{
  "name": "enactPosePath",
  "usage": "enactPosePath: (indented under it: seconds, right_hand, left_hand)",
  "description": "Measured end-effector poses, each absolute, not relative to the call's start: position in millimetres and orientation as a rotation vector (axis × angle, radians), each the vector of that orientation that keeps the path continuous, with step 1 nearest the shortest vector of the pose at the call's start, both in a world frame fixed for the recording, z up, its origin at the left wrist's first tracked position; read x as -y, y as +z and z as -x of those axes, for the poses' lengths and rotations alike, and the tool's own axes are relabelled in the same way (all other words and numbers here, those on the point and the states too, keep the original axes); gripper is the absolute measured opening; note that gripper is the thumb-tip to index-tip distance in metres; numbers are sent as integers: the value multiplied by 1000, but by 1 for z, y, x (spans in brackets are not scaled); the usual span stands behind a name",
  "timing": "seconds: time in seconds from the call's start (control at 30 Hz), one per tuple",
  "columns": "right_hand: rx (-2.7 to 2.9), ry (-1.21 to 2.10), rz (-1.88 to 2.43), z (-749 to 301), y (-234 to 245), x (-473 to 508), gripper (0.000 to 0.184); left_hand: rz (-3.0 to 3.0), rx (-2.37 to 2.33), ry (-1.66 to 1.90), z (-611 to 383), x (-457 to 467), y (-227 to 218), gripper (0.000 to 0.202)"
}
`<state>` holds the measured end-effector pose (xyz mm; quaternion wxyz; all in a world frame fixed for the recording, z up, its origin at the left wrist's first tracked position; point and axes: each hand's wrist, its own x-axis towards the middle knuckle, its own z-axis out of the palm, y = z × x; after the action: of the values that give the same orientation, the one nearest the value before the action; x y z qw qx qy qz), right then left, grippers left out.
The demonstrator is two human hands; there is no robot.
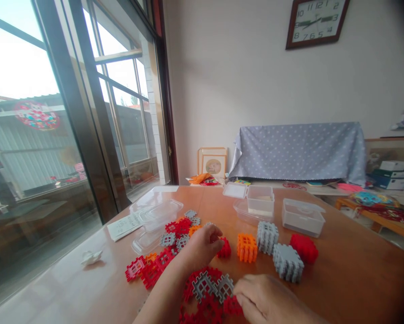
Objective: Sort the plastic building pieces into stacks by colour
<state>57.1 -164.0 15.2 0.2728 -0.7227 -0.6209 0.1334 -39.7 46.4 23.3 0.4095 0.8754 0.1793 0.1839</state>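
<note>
wooden table [340,279]: red block [225,249] touches the left hand [202,245].

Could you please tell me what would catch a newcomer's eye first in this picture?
Bright plastic tiles on the wooden table stand out first: loose red, orange and grey ones lie left of centre, and an orange cube, two grey cubes and a red cube stand to their right. Nearest the camera, the left hand touches a small red block and the right hand rests on a flat red-and-grey panel.
</note>
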Motion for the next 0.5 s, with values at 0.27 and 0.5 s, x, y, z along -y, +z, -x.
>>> enactPosePath:
  seconds: [0.27,0.5]
  right_hand:
    - [1145,482,1700,-79,4,151,36]
    - [866,427,1565,-95,0,145,60]
  left_hand:
    - [-1802,-209,415,36,-27,35,24]
    - [-1752,-96,378,36,-11,38,41]
